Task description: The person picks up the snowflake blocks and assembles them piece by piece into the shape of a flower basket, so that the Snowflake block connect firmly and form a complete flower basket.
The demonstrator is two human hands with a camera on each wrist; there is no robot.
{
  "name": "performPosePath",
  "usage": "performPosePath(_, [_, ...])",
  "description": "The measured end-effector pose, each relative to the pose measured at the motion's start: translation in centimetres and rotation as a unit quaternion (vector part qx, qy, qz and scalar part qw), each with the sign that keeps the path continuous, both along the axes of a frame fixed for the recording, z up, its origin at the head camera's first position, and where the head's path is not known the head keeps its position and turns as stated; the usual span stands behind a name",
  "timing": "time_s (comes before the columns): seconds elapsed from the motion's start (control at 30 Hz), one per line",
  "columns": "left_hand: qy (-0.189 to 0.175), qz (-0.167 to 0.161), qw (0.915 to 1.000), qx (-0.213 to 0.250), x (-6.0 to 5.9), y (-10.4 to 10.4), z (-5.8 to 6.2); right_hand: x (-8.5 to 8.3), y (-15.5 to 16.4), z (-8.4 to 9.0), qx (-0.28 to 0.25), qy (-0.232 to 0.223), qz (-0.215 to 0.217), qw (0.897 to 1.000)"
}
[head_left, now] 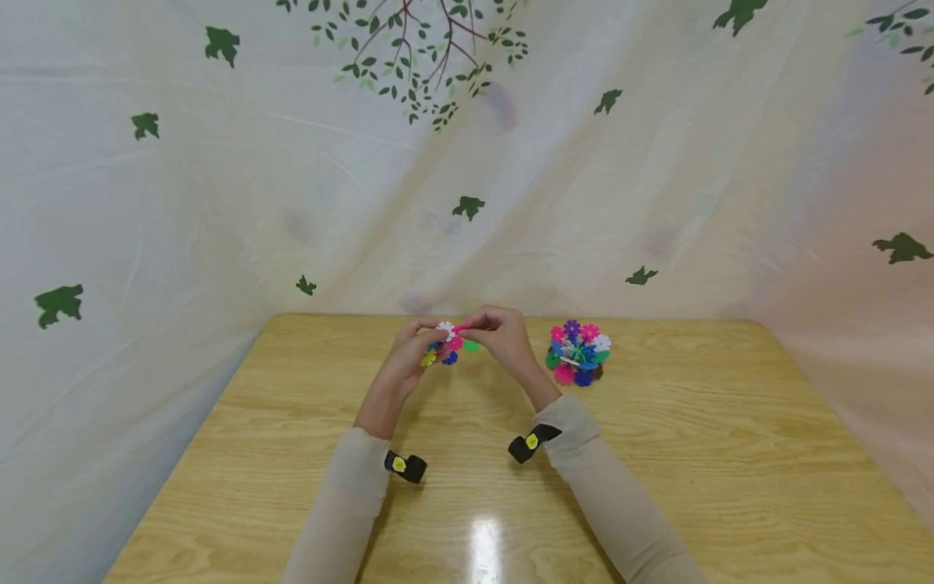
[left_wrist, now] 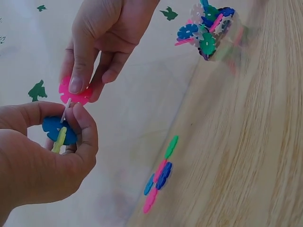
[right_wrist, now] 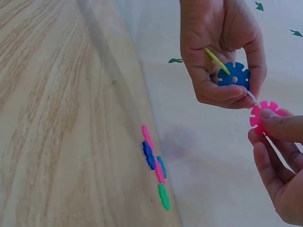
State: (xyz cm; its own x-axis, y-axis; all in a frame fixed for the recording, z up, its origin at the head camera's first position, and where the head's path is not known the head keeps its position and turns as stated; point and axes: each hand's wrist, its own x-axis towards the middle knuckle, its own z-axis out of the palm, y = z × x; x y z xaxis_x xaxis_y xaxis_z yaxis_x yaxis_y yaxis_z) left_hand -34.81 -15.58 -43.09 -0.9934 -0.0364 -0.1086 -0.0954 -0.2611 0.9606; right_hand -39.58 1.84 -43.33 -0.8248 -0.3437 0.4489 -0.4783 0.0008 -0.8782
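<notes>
Left hand (left_wrist: pixel 38 161): curled round a small cluster of slotted discs, namely a blue disc (left_wrist: pixel 57 130), a yellow-green disc (left_wrist: pixel 59 139) seen edge-on, and a thin white disc (left_wrist: pixel 66 109) sticking out of the top of the grip.
Left fingers (left_wrist: pixel 85 127): bent close, with thumb and forefinger pinching the cluster; no gap shows.
Right hand (right_wrist: pixel 279 179): pinches a pink disc (right_wrist: pixel 263 117) between thumb and forefinger; the other fingers are loosely bent below it.
Where the pink disc is: above the counter, at 12 o'clock from the person in the head view, just beside the left hand's cluster.
Contact: the pink disc's rim meets the tip of the white disc; whether slot is in slot I cannot tell.
Facing: in the right wrist view the pink disc shows its flat face to the camera.
Long axis: the white disc, edge-on, runs from 11 o'clock to 5 o'clock in the right wrist view, from the blue disc down to the pink one.
Counter (head_left: pixel 657 454): pale wood grain, with a glare spot near the person.
Disc ball (head_left: pixel 578 354): a many-coloured ball of joined discs, standing on the counter at 3 o'clock of the right hand.
Reflections: the coloured shapes beneath the hands in the wrist views look like reflections in the counter's gloss.
Containers: I see none in any view.
Backdrop (head_left: pixel 219 203): a pale sheet printed with green leaves and branches.
</notes>
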Motion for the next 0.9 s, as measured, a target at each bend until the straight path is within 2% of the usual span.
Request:
performPosePath(0.23, [0.007,-0.007,0.9999,0.005,-0.10,0.11,0.16,0.21,-0.41,0.10,0.011,0.005,-0.014,1.000])
performPosePath(0.43, [-0.007,-0.036,0.9993,-0.009,-0.06,-0.13,0.43,0.14,-0.43,0.07,0.016,-0.001,-0.007,1.000])
performPosePath(0.6, [-0.021,-0.047,0.9986,-0.012,0.01,-0.32,0.42,0.22,-0.25,0.45,0.029,-0.013,0.008,0.999])
performPosePath(0.77, [-0.030,-0.036,0.9989,-0.006,-0.05,-0.42,0.37,0.10,0.11,0.84,0.055,-0.018,0.032,0.998])
performPosePath(0.9, [-0.044,-0.006,0.9990,-0.003,-0.21,-0.60,0.31,-0.52,0.47,0.84,0.099,-0.019,0.031,0.994])
